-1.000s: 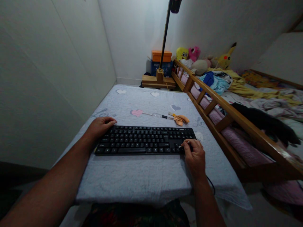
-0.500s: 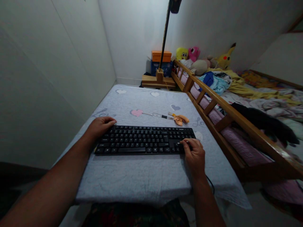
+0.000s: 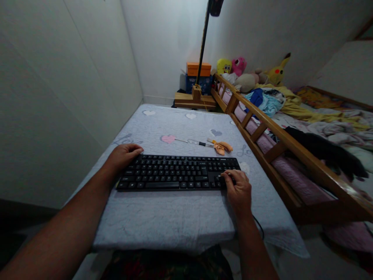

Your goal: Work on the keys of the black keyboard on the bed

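1. Far L: a pale wall panel (image 3: 72,101) ran along the tabletop (image 3: 169,217), which had a grey-blue cloth w/ hearts over it.
2. L hand (image 3: 126,156) lay over the L end of the black keyboard (image 3: 164,173), fingers bent & close together near its top L corner; cannot tell if it gripped or just rested there.
3. Keyboard: flat, mid-tabletop, spacebar edge toward the person; its R end, incl. part of the no. pad, was hidden under the other hand.
4. Just past the keyboard, on the cloth, L to R: a printed pink heart (image 3: 168,139), a thin rod (image 3: 181,140) w/ its L end at the heart, a wire tool (image 3: 202,144) w/ a blk grip, a small brush (image 3: 214,141) w/ a yellow part, & a peach crumpled item (image 3: 223,147), too small to ID.
5. Bkgd, ctr: orange box (image 3: 198,69) on a blue box (image 3: 190,83), behind a dark upright pole (image 3: 203,48) on a wooden base (image 3: 183,99).
6. R hand (image 3: 236,188) was narrow, thumb & fingers pinching a thin stick (image 3: 220,176), mostly hidden; its pale tip was over the arrow-key area, contact w/ keys unclear.
7. Blk cable (image 3: 258,225) showed beside the R wrist.
8. Far R: wooden bed rail (image 3: 262,130); beyond it, bedding & plush toys, e.g. a Pikachu plush (image 3: 276,74).
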`<control>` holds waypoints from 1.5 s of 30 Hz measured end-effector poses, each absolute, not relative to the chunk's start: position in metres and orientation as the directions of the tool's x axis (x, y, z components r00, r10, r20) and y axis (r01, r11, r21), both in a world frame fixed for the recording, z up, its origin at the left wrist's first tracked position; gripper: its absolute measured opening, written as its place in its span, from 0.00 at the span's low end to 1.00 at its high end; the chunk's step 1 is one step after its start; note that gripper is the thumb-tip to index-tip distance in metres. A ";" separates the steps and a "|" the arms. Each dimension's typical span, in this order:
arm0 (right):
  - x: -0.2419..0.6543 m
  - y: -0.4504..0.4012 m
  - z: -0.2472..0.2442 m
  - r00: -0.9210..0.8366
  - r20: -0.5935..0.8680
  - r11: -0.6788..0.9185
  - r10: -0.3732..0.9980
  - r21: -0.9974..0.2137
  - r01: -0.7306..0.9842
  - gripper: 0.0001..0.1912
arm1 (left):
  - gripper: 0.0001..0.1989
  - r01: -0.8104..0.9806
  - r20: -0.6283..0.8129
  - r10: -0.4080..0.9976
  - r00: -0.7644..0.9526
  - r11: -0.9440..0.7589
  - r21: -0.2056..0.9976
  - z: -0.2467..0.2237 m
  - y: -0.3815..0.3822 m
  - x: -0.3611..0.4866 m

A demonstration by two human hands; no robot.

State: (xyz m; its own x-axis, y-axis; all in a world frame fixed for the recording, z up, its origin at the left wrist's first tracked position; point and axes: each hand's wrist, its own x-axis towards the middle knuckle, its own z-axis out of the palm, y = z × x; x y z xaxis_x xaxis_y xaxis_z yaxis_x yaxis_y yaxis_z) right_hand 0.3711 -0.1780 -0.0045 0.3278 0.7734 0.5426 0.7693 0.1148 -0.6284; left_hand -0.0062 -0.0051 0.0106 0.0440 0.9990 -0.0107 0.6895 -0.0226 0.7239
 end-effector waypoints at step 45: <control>0.370 -0.177 -0.003 0.314 0.569 0.104 0.760 -0.584 0.805 0.09 | 0.21 0.699 -0.008 0.998 0.061 -0.037 0.714 0.006 -0.004 -0.009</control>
